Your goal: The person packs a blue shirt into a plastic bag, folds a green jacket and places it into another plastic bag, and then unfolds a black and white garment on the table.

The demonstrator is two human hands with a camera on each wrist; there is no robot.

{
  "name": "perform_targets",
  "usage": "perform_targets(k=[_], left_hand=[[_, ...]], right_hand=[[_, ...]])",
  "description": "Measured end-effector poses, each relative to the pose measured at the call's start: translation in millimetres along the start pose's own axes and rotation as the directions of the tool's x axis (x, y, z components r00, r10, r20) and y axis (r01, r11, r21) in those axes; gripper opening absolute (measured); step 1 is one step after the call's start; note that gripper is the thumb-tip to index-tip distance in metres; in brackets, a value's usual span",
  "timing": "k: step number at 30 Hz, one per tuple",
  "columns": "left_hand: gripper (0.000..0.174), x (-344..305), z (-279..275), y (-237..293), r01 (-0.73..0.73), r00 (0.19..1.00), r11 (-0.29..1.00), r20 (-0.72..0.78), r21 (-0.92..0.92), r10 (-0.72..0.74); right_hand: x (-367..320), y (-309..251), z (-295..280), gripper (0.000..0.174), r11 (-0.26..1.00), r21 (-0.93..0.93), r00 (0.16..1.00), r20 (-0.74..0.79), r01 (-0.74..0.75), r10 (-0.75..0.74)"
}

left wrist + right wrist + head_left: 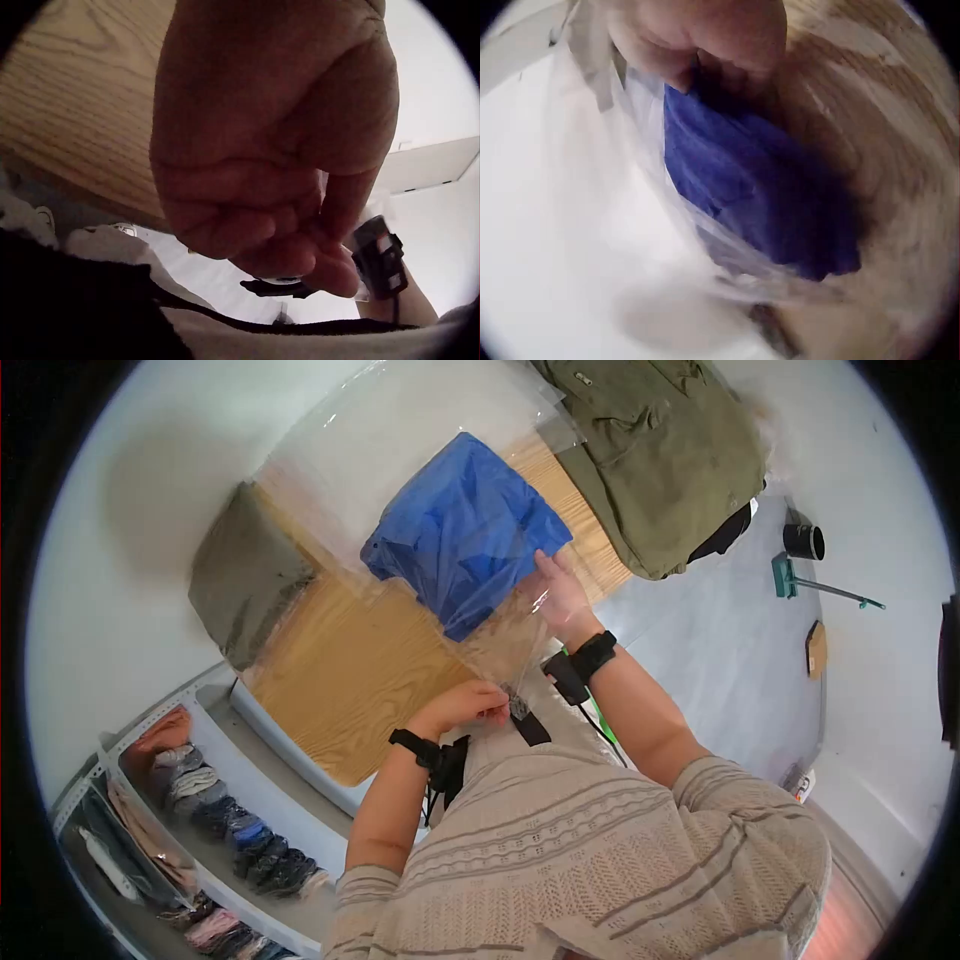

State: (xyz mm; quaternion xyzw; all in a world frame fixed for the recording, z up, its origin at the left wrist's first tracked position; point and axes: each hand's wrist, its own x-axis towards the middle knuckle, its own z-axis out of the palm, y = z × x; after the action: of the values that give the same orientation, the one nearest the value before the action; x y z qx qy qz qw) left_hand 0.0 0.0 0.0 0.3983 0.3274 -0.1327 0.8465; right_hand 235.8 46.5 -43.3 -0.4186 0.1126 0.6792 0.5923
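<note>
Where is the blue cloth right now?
In the head view, upper centre: the blue cloth, in the right hand, between the grey bundle and the olive fabric.

shelving (265, 768): fabrics (212, 796) inside | green tool (784, 575) | black cylinder (802, 541) just beside

your bench (350, 670) shows streaky wood grain, smooth-looking. the blue cloth (465, 530) is creased and matt under glossy clear plastic (320, 450); your olive garment (665, 460) looks matt, and your patterned top (600, 840) has textured knit.
</note>
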Motion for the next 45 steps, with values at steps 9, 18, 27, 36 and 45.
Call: perform_targets(k=[9, 18, 27, 36, 45], left_hand=[[0.029, -6, 3, 2, -0.041, 0.999, 0.999, 0.005, -0.019, 0.041], [0.030, -21, 8, 12, -0.101, 0.992, 0.995, 0.071, -0.025, 0.103], [0.031, -10, 4, -2, -0.104, 0.987, 0.988, 0.111, -0.110, 0.116], [0.031, -55, -15, -25, -0.084, 0.995, 0.995, -0.062, -0.045, 0.081], [0.030, -64, -16, -31, -0.381, 0.788, 0.860, -0.606, -0.340, 0.110]], right_hand=[[-22, -5, 16, 0.030, 0.948, -0.234, 0.975, 0.003, -0.215, 0.222], [-43, -6, 68, 0.044, 0.873, -0.480, 0.823, 0.457, -0.090, 0.336], [-5, 41, 52, 0.063, 0.873, -0.390, 0.781, 0.428, -0.294, 0.455], [-126, -16, 2, 0.035, -0.014, -0.881, 0.785, 0.415, 0.474, 0.460], [-72, -76, -29, 0.026, 0.390, -0.904, 0.981, 0.127, 0.176, -0.149]])
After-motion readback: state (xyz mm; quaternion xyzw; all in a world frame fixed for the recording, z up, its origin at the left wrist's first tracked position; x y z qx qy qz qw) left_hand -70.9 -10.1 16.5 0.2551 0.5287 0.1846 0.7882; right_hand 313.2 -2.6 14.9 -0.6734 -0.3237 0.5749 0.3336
